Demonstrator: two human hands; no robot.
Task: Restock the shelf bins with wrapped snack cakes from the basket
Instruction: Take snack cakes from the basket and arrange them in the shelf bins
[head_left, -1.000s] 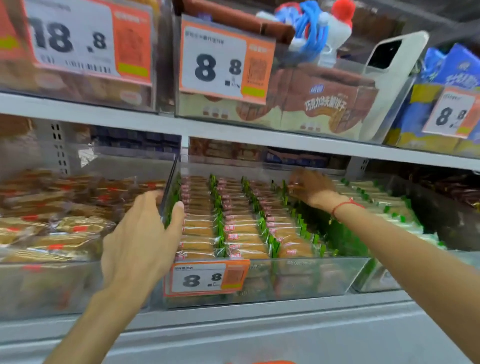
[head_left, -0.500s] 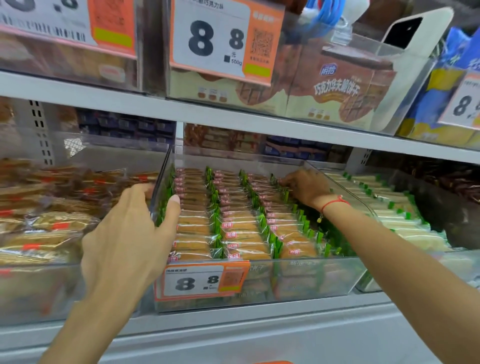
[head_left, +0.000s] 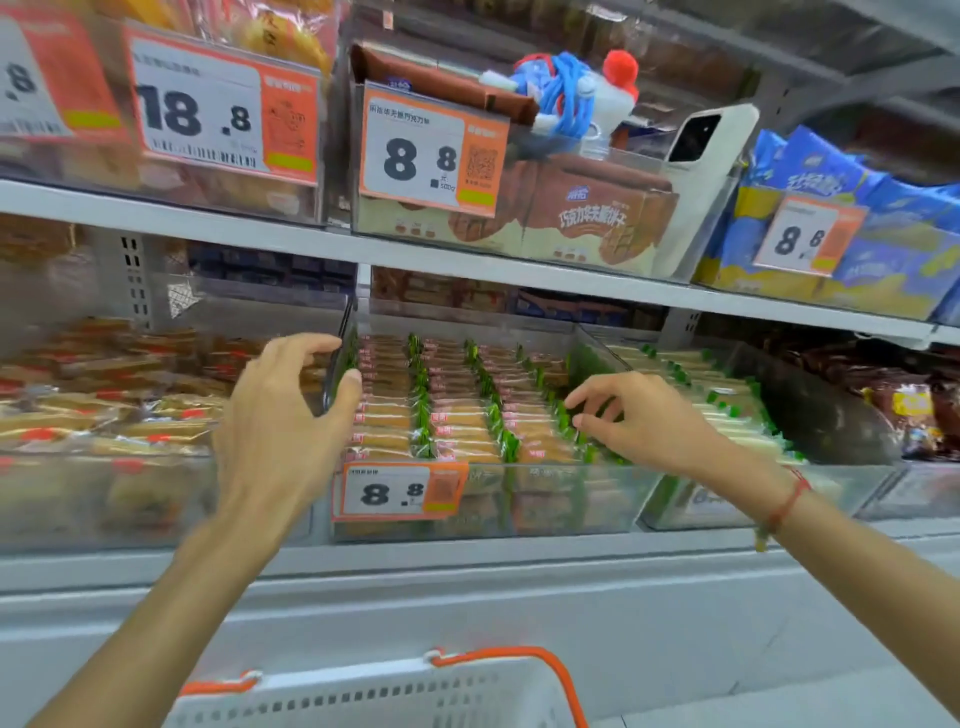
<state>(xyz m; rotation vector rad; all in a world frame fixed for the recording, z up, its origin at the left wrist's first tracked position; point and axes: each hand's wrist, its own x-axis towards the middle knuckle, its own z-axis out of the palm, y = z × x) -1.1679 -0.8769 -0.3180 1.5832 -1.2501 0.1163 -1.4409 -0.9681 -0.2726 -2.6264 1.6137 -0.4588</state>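
A clear plastic bin on the lower shelf holds several rows of wrapped snack cakes with green and pink wrapper ends. My left hand grips the bin's left wall, thumb inside and fingers outside. Over the right-hand row near the bin's front, my right hand hovers with loosely bent fingers whose tips touch the cakes; I see nothing held in it. The white basket with orange handles shows at the bottom edge, its contents hidden.
An orange 8.8 price tag hangs on the bin's front. Neighbouring bins of wrapped cakes sit left and right. The upper shelf carries boxed biscuits, a white phone and blue bags.
My right hand has drawn back from the rear of the bin toward its front right. The left hand kept its grip on the wall. The view dropped, bringing the basket in.
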